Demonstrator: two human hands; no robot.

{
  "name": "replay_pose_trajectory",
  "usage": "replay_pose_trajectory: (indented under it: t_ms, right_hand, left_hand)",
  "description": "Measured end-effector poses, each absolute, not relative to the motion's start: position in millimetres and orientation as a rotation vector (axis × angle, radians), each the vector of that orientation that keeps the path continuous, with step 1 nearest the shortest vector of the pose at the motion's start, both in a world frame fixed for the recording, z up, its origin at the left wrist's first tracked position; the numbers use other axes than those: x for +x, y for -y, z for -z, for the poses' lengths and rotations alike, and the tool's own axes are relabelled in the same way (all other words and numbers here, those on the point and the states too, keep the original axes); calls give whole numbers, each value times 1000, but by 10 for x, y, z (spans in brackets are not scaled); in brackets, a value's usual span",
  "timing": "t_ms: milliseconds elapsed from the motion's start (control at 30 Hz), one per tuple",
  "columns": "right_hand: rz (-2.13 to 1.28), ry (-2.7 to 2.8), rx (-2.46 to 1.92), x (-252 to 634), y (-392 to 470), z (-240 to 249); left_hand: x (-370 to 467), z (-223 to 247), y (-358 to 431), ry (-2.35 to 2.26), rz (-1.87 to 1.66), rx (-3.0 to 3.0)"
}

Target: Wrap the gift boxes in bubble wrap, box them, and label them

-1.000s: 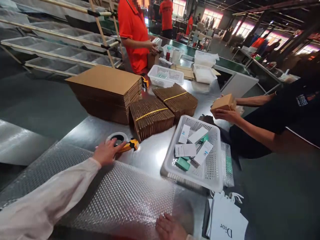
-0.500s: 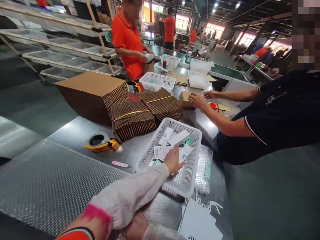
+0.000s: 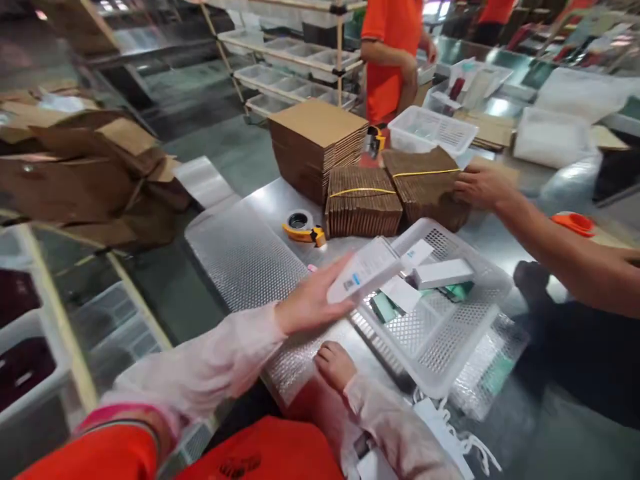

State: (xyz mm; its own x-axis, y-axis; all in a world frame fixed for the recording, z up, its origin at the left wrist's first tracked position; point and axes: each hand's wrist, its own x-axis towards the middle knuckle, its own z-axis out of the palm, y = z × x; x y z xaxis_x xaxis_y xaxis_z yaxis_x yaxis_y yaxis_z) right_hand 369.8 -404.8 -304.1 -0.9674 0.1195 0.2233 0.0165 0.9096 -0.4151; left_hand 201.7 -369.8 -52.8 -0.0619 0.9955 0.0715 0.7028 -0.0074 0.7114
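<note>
My left hand [image 3: 313, 300] grips a slim white box [image 3: 367, 268] with printed text and a blue mark, raised just over the left rim of the white plastic basket [image 3: 433, 373]. Inside the basket lie another white box [image 3: 444, 273], smaller white printed pieces and green items [image 3: 384, 307]. Near the front table edge is my right hand [image 3: 336, 365], its fingers curled down beside the bubble wrap [image 3: 250, 257]; whatever they may hold is hidden. A yellow tape dispenser [image 3: 305, 233] sits beyond the bubble wrap.
Bundled folded cardboard [image 3: 365, 203] and a taller cardboard stack [image 3: 317, 143] stand behind the basket. A co-worker's arm [image 3: 545, 240] reaches in from the right. White corded paper bags [image 3: 443, 430] lie at front right. Shelving [image 3: 295, 63] and cartons [image 3: 75, 180] are farther off.
My left hand has lifted the slim white box out of the basket and leftwards. My right hand now shows more fully near the table edge. The view has swung left.
</note>
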Motion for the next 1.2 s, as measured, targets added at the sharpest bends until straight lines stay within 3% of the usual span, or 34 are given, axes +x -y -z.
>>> replay_pose_trajectory:
  t_ms: [133,300,1067,1200]
  right_hand:
    - [-545,2688,-29,3759,3975,3179]
    - [-524,2685,70,3832,3898,3198]
    - [-545,2772,197,3861,3785,3004]
    - [-505,2804,226,3832,3765,2813]
  left_hand:
    - [1443,1236,4629,-2292,-504,1459]
    - [1587,2002,5135,-2310,-228,1347]
    - [1948,2092,5051,-2236,-242,1308]
    - [1903,2061,5076,-2267,-381,1275]
